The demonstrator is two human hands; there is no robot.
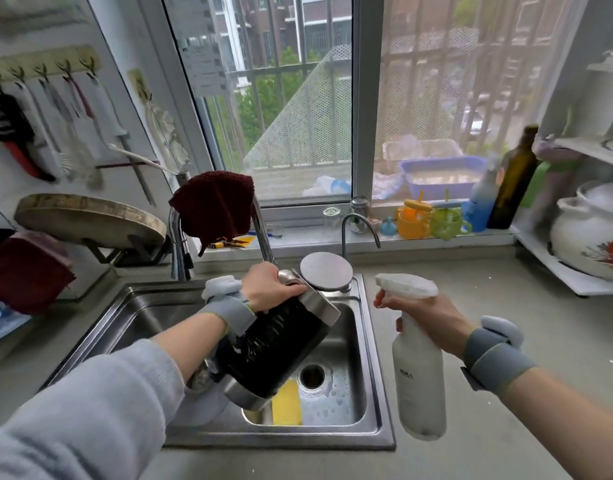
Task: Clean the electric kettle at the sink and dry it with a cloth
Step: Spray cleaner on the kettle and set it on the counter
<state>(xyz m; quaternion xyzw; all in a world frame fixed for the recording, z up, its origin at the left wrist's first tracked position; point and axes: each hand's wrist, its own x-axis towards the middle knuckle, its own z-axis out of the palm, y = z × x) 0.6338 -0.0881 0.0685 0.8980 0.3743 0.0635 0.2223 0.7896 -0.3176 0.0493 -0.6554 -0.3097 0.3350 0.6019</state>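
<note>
Sink (367,341) below, kettle (277,344) in left grip (268,289)

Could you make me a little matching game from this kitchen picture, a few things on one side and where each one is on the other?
Things:
1. kettle
2. spray bottle
3. yellow sponge
4. dark red cloth

Places:
A. draped over the tap
B. lying in the sink basin
C. held in the right hand
D. held tilted over the sink by the left hand

Pairs: 1-D, 2-C, 3-B, 4-A

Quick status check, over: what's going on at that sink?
Left hand grips kettle, tilted over sink. Right hand holds spray bottle. Nothing between them.
</note>
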